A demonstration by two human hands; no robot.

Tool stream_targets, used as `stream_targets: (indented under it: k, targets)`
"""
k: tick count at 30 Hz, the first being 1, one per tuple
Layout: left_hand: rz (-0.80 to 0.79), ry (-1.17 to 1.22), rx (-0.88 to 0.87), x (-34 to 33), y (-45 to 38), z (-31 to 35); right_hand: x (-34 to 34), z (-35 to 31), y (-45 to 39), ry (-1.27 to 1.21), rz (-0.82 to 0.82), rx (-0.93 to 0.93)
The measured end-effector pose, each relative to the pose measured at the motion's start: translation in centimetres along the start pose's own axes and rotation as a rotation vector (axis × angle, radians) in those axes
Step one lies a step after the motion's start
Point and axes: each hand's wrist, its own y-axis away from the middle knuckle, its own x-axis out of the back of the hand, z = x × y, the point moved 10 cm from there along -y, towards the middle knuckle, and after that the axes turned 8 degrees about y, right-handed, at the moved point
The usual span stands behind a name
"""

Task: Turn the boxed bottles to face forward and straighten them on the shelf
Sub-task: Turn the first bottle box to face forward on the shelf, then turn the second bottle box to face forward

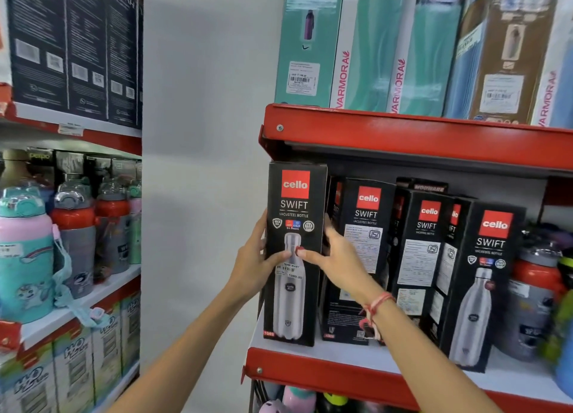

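Observation:
A row of black Cello Swift bottle boxes stands on the white shelf (pixel 387 358) with the red front edge. The leftmost box (pixel 293 304) is upright at the shelf's left end, its front with the steel bottle picture facing me. My left hand (pixel 255 265) grips its left side, thumb across the front. My right hand (pixel 333 259) holds its right side, thumb meeting the other thumb. The second box (pixel 361 226) and third box (pixel 423 251) show label sides and lean. The rightmost box (pixel 483 288) faces forward, tilted.
Teal and blue Varmora boxes (pixel 372 47) fill the red shelf above. Loose grey-and-red bottles (pixel 533 298) stand right of the Cello row. Across a white wall gap, the left rack (pixel 77 301) holds children's bottles and dark boxes.

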Motion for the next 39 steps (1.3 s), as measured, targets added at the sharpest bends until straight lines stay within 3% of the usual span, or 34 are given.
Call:
stream_targets:
  k: [9, 12, 14, 17, 19, 22, 24, 28, 34, 39]
  targets:
    - [0.02, -0.11, 0.034, -0.5, -1.9, -2.7, -1.5, 3.0, -1.4, 0.078, 0.115, -0.055]
    - [0.052, -0.098, 0.03, -0.7, -2.2, -3.4, -0.9, 2.8, -0.7, 0.222, 0.221, -0.057]
    - [0.095, -0.081, 0.046, -0.5, -1.9, -4.0, 0.4, 2.1, 0.4, 0.343, 0.346, -0.031]
    - [0.163, -0.099, 0.062, -0.3, -1.1, -4.5, 4.5, 0.8, 3.4, 0.403, 0.717, 0.051]
    - [0.261, -0.196, 0.007, 0.1, -0.4, -3.7, 6.5, 1.8, 4.9, 0.48, 0.881, -0.067]
    - [0.353, -0.306, -0.185, -0.6, 0.4, -0.6, 6.9, 4.8, 4.8, 0.516, 0.808, -0.36]
    - [0.325, -0.321, -0.289, -1.9, 0.7, 1.3, 6.4, 6.3, 4.5, 0.446, 0.702, -0.443]
    - [0.241, -0.297, -0.341, -4.3, 0.9, 3.0, 6.4, 7.3, 4.4, 0.283, 0.658, -0.428]
    - [0.066, -0.106, -0.199, -7.3, 1.6, 2.4, 7.8, 5.9, 8.0, 0.273, 0.667, -0.334]
    - [-0.092, 0.094, -0.07, -9.1, 2.2, 2.4, 10.1, 3.7, 10.9, 0.116, 0.622, -0.171]
